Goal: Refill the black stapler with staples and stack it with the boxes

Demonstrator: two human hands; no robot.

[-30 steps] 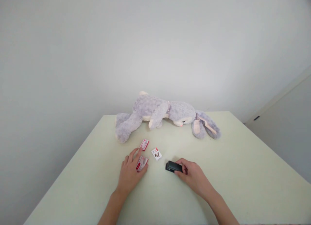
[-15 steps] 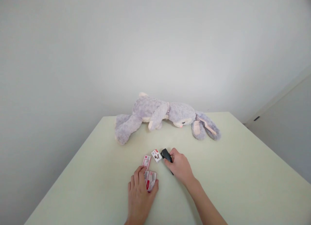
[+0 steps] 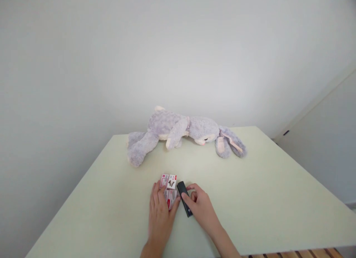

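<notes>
Left hand (image 3: 160, 209): flat on the worktop (image 3: 250, 198), palm down, fingers spread over the nearest small box (image 3: 171, 198); grip released, pressing rather than grasping. One second ago this hand lay farther left and farther from the near edge; it has drawn in toward the person.

Right hand (image 3: 200, 206): grip pinched on the stapler (image 3: 184, 202), thumb and fingers at its sides. The black stapler lies flat on the worktop, long axis running away from the person, touching or just beside the covered box. One second ago it lay crosswise, well apart from the boxes, to their right; half a second ago it was near the far box, tilted.

Boxes, red and white, three in all: one under the left fingers; two more, left (image 3: 164, 180) and right (image 3: 171, 181), side by side just beyond the fingertips, touching each other. One second ago the three were scattered apart; now they form one tight cluster with the stapler at its right flank.

Plush rabbit (image 3: 178, 131): grey, lying on its side along the far edge of the worktop, ears trailing right, legs left. Unmoved on the worktop; its small shift in the view comes from the camera.

Wall (image 3: 178, 57): plain, pale, behind the worktop.

Nothing lies between the cluster and the rabbit.
</notes>
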